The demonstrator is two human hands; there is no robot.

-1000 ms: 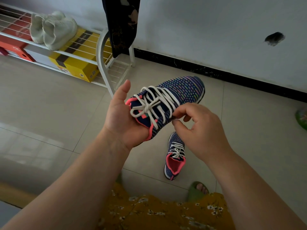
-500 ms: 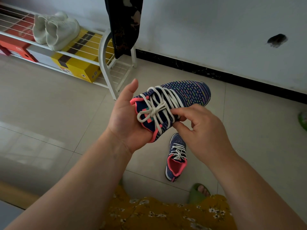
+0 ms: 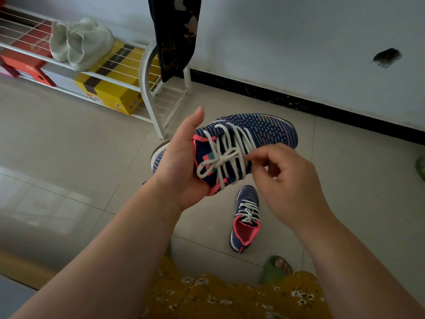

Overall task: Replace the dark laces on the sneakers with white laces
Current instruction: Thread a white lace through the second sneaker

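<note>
Head view
Left hand: the left hand (image 3: 181, 166) cradles the heel end of the held sneaker (image 3: 248, 143) at the centre of the frame, palm up, thumb straight and pointing to 12 o'clock; the fingers pass under the shoe and are hidden.
Held sneaker: navy knit with multicoloured dashes and a pink collar, toe aimed toward 2 o'clock, lifted above the floor.
White lace: the white lace (image 3: 224, 155) is threaded through the eyelets and tied in a bow over the tongue.
Right hand: the right hand (image 3: 292, 180), at 4 o'clock of the held sneaker, has its fingers curled, thumb and forefinger pinching the lace at the shoe's right side.
Second sneaker: the second sneaker (image 3: 246, 219) lies on the tiled floor (image 3: 69, 139) at 6 o'clock of the held one, opening toward the camera, also with a tied white lace.
Shoe rack: a white wire shoe rack (image 3: 147, 88) at 10 o'clock carries pale sneakers (image 3: 80, 41) above a yellow box (image 3: 115, 88) and a red box (image 3: 25, 63).
Cloth: a dark patterned cloth (image 3: 176, 33) hangs at 12 o'clock.
Foot: a green slipper (image 3: 274, 268) at 6 o'clock.
</note>
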